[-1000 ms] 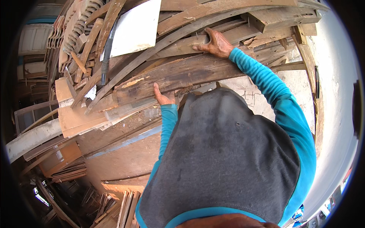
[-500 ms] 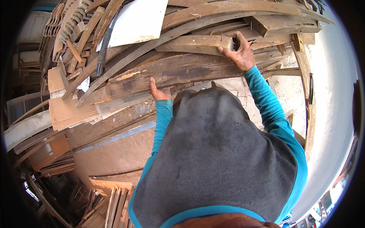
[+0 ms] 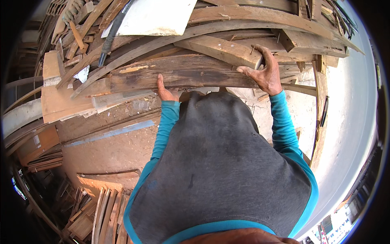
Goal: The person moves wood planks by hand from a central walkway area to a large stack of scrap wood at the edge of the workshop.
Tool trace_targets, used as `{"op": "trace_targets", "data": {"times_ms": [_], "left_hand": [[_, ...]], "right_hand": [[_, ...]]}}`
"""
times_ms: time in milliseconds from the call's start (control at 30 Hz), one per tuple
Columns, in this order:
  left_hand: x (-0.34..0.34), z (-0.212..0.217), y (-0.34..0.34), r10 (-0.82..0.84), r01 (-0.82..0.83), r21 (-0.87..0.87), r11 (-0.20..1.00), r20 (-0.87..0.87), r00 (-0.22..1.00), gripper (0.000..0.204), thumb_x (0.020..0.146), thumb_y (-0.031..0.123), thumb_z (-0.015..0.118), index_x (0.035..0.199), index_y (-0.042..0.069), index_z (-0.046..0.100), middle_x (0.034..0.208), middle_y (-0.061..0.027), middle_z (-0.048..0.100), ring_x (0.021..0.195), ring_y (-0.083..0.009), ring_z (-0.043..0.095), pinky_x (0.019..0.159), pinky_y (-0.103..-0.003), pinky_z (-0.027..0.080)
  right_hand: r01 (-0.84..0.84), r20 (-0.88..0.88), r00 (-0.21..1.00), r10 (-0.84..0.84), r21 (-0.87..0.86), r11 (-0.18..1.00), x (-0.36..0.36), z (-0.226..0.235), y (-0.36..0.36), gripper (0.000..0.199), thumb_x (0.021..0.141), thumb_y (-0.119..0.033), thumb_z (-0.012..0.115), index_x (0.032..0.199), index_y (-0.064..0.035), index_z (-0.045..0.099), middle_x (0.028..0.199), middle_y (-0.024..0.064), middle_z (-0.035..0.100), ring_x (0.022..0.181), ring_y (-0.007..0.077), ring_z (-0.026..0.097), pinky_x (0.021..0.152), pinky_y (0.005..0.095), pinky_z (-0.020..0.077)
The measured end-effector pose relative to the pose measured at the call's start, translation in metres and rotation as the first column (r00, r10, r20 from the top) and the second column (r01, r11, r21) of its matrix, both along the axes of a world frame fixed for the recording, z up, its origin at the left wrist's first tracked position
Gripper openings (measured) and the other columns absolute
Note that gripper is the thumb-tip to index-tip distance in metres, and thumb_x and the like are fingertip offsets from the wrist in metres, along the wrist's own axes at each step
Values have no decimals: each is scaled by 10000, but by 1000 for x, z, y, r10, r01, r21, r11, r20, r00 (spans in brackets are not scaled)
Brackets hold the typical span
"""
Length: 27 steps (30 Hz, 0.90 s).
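A long dark weathered plank (image 3: 187, 71) lies across in front of me, with a pale splintered patch toward its left end. My left hand (image 3: 167, 91) grips its near edge, thumb up on its face and the other fingers hidden below. Beyond the plank, a shorter wooden block (image 3: 219, 49) slants toward me, a bent nail standing up near its right end. Around that end curls my right hand (image 3: 269, 75), the thumb at the near side and the forefinger arched over the far side.
A long curved strip of wood (image 3: 162, 42) crosses behind the plank. A white board (image 3: 156, 16) and a dark rod (image 3: 109, 40) lie farther left on the timber pile. Flat boards (image 3: 67, 103) stick out at left. A pale wall (image 3: 357, 101) rises at right.
The right end of the block has swung toward me and now slants over the plank, my right hand moving nearer with it. My left hand stays on the plank. The whole view has shifted slightly.
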<state>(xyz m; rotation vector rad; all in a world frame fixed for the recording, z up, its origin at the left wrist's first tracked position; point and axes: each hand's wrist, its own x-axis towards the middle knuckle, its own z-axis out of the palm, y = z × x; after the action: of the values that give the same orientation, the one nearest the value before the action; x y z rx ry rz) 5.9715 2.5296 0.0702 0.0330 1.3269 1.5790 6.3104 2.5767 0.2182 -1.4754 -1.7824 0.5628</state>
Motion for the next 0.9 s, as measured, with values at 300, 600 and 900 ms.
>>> {"op": "trace_targets", "data": {"times_ms": [300, 600, 900], "left_hand": [[13, 21, 14, 9, -11, 46, 999, 34, 999, 770, 817, 508, 666, 1451, 166, 392, 1488, -131, 329, 1369, -349, 311, 1108, -627, 207], [13, 17, 44, 66, -67, -31, 997, -25, 997, 827, 806, 526, 671, 1474, 157, 354, 1518, -135, 277, 1378, -354, 307, 1087, -677, 214], [16, 24, 43, 31, -36, -73, 997, -69, 997, 798, 831, 588, 611, 1494, 237, 339, 1564, -35, 238, 1413, -335, 260, 1087, -705, 141]], "right_hand": [[181, -30, 981, -192, -224, 958, -6, 28, 20, 784, 735, -574, 740, 1149, 77, 609, 993, 270, 661, 906, 353, 674, 811, 436, 525], [9, 11, 1000, -11, 135, 991, -20, 47, 10, 566, 782, -430, 783, 1052, 34, 606, 908, 182, 660, 786, 291, 681, 687, 384, 558], [-69, 26, 997, 67, 123, 990, -30, 85, 9, 512, 775, -303, 797, 1090, 27, 564, 933, 184, 644, 821, 286, 682, 693, 365, 575]]}}
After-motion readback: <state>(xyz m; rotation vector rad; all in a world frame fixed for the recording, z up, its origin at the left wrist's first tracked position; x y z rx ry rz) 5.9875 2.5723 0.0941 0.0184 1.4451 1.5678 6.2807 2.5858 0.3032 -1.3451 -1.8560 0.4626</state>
